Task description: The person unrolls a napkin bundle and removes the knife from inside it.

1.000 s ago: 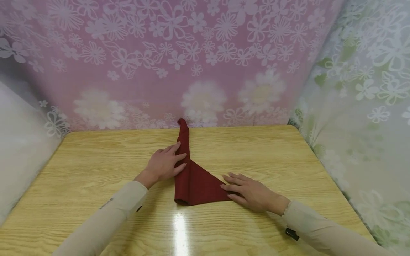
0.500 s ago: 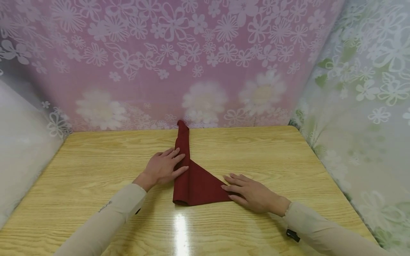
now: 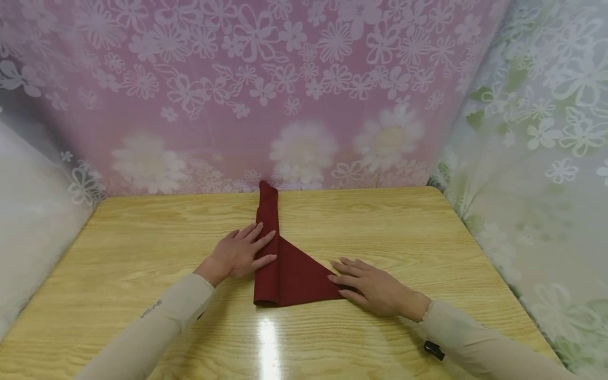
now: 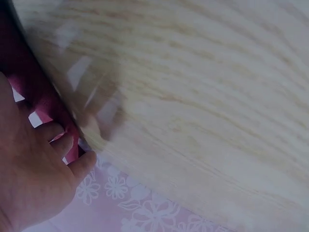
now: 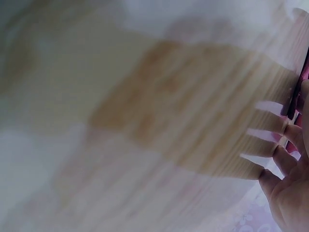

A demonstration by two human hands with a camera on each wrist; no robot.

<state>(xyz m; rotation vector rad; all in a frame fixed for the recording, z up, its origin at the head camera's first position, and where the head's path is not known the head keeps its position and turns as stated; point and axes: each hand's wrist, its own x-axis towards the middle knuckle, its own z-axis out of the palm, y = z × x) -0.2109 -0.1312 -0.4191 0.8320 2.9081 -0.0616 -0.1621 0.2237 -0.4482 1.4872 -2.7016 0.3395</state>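
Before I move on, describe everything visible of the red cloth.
The dark red cloth looks like plain fabric. On the wood-grain table, its left part is rolled into a tube, near end open, beside a flat triangular flap. The left hand rests on the tube; the right hand covers the flap's tip.

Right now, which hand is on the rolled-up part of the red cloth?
The left hand; it rests on the rolled part, while the right hand touches the cloth's flat corner.
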